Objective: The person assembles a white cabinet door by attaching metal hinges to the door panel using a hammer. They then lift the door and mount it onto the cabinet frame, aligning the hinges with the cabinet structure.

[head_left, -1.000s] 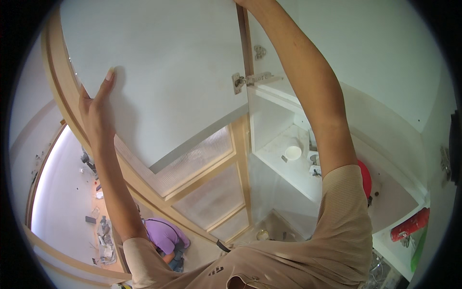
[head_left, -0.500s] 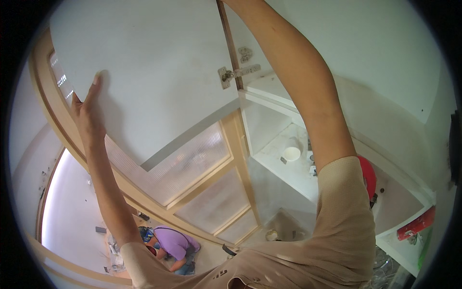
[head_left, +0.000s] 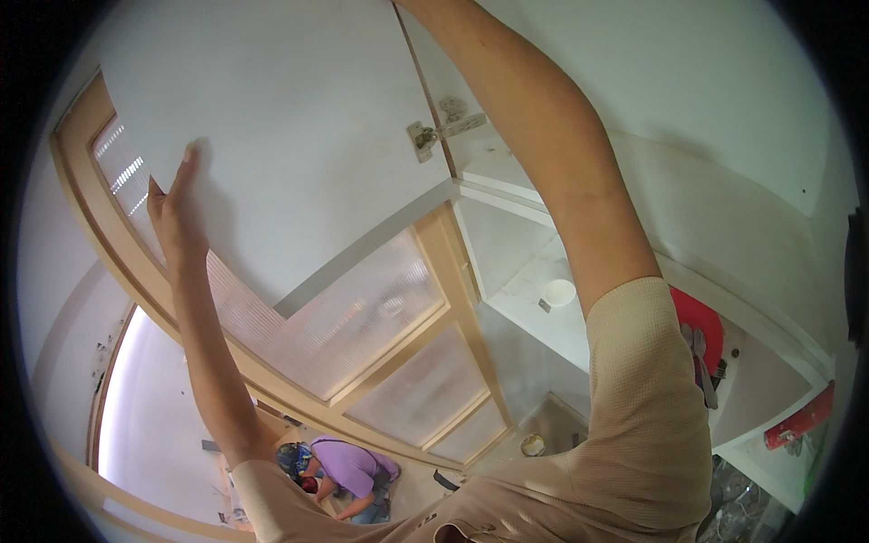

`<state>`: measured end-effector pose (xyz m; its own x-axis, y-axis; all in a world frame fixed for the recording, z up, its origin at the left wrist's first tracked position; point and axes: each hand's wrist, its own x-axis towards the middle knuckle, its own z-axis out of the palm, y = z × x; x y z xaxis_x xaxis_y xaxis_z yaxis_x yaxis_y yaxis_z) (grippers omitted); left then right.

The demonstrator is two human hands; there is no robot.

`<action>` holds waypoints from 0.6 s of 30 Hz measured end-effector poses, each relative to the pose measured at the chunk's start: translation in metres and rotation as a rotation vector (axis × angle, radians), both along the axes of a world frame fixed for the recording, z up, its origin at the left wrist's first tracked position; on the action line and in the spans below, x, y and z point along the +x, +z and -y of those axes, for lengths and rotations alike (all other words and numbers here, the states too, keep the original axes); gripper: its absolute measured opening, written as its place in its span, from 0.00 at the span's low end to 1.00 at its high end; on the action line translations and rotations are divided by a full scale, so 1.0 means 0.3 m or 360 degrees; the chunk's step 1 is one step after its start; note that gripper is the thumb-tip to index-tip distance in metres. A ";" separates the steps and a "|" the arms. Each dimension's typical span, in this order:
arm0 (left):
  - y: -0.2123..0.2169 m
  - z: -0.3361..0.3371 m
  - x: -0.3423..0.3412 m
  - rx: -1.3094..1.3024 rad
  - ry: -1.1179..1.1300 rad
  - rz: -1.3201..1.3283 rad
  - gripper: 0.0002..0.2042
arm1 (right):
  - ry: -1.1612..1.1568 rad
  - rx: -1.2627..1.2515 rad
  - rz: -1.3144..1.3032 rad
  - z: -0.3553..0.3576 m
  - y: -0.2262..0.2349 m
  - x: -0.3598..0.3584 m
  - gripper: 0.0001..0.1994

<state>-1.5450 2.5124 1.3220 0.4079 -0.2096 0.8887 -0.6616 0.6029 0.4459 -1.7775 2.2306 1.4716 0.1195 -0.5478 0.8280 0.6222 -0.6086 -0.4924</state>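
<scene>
At white door [head_left: 281,136], left hand [head_left: 180,215] part-hidden

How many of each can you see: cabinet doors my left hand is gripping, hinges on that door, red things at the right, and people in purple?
Cabinet door gripped by your left hand: 1
Hinge on it: 1
Red things: 2 (rounded one, cylinder)
Person in purple: 1
Total: 5

Short-sleeved tan shirt [head_left: 566,475], finely textured, with dark chest marking [head_left: 424,519]
</scene>
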 end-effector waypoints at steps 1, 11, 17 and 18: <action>0.005 0.008 0.000 0.0015 0.0003 0.0008 0.18 | -0.0038 0.0040 0.0019 0.008 -0.003 0.007 0.41; -0.022 0.063 -0.067 0.0050 0.0098 -0.0034 0.27 | -0.0003 0.0122 0.0008 0.101 -0.060 0.041 0.37; 0.014 0.078 -0.056 0.0078 0.0023 -0.0043 0.27 | -0.0147 0.0262 -0.0065 0.025 -0.059 -0.002 0.35; 0.024 0.075 -0.064 0.0063 0.0025 -0.0039 0.27 | -0.0097 0.0294 -0.0076 0.029 -0.056 0.009 0.32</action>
<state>-1.5641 2.4900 1.3292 0.4328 -0.2377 0.8696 -0.6595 0.5742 0.4852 -1.7749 2.2218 1.4548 0.1184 -0.6973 0.7069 0.5603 -0.5409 -0.6274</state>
